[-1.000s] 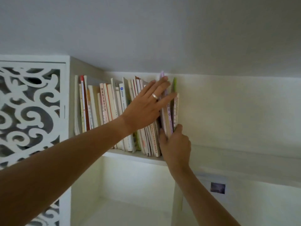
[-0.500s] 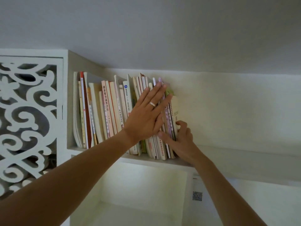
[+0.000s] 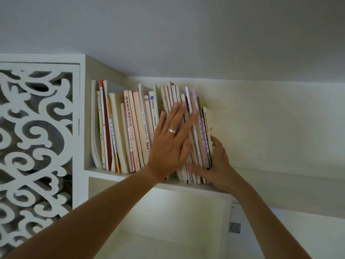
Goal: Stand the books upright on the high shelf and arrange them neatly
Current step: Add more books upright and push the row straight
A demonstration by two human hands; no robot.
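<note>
A row of thin books (image 3: 130,131) stands on the high white shelf (image 3: 104,173), spines facing me, leaning slightly left. My left hand (image 3: 168,144), with a ring on one finger, presses flat with straight fingers against the spines in the right half of the row. My right hand (image 3: 218,169) is at the row's right end, low down. Its thumb lies across the bottoms of the spines and its fingers curl round the outer side of the last cream book (image 3: 208,124).
A white carved lattice panel (image 3: 37,146) closes the shelf's left side. The shelf runs on bare to the right (image 3: 280,176) under a low ceiling. Below is an open white compartment (image 3: 168,221) with a QR sticker (image 3: 234,227) on its divider.
My right hand rose from under the last books to clasp the row's right end. The right-hand books now stand tighter and more upright. My left hand stays flat on the spines.
</note>
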